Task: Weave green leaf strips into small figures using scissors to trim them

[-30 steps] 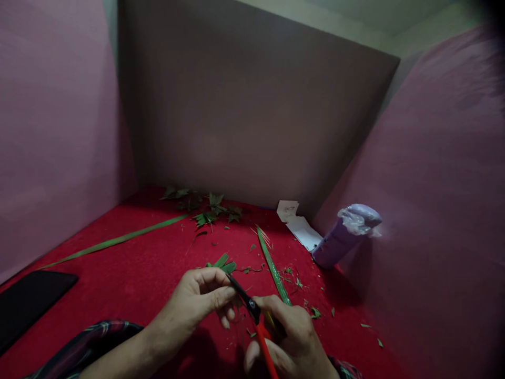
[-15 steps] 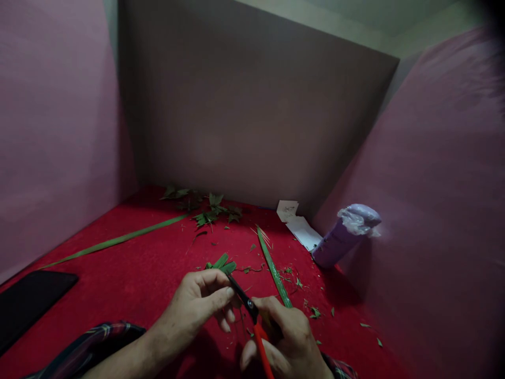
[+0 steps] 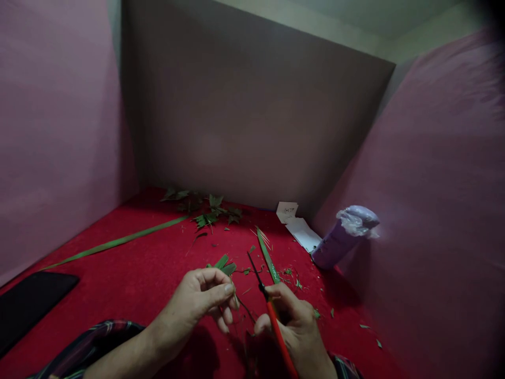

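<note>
My left hand [image 3: 203, 300] is closed, thumb against fingers, on a folded piece of green leaf [image 3: 225, 265] whose blades stick out above the knuckles. A thin dark strand [image 3: 245, 308] trails below that hand. My right hand [image 3: 294, 321] grips a pair of scissors [image 3: 276, 323] with red handles and dark, narrow blades. The blades point up and to the left, a short way right of the leaf and apart from it. A long green leaf strip [image 3: 268, 255] lies on the red cloth [image 3: 158, 284] just beyond the right hand.
Leafy sprigs [image 3: 215, 210] lie at the back, with another long leaf strip [image 3: 118, 241] on the left. Thin sticks [image 3: 263, 238], white cards [image 3: 303, 233] and a purple cylinder with plastic wrap [image 3: 339, 239] are at the right. A black flat object [image 3: 35, 305] lies front left.
The scissors have swung away from my left hand to the right, and their tips have come off the leaf. My left hand stays nearly in place, still holding it.
</note>
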The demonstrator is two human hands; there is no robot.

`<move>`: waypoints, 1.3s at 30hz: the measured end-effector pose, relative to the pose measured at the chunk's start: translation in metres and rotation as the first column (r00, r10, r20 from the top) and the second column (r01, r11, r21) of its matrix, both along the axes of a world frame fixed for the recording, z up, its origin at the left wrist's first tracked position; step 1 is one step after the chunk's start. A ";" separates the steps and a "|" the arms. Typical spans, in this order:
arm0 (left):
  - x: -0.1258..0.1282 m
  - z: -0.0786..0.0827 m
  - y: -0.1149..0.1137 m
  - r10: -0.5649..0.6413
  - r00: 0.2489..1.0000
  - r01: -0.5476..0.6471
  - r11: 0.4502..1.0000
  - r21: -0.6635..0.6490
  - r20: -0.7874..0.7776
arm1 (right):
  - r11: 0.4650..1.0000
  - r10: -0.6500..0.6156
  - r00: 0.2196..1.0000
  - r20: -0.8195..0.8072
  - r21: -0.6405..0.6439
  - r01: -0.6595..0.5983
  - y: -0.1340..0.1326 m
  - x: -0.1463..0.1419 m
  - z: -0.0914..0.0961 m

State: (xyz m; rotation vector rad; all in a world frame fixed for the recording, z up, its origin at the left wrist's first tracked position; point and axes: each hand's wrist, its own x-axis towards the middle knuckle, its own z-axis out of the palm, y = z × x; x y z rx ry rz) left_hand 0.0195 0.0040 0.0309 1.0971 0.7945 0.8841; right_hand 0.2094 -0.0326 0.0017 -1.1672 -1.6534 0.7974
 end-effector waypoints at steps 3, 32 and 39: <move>0.000 -0.001 0.000 -0.002 1.000 0.002 1.000 -0.003 0.006 | 1.000 0.000 0.999 0.043 0.006 0.000 0.001 -0.001 -0.001; -0.026 0.003 0.032 0.295 0.917 -0.292 0.955 -0.053 0.267 | 0.951 -0.270 0.466 0.843 0.156 0.269 0.017 0.001 -0.009; -0.016 0.000 0.023 0.244 0.948 -0.253 0.967 0.018 0.203 | 0.938 -0.311 0.437 0.844 0.198 0.285 0.014 0.015 0.006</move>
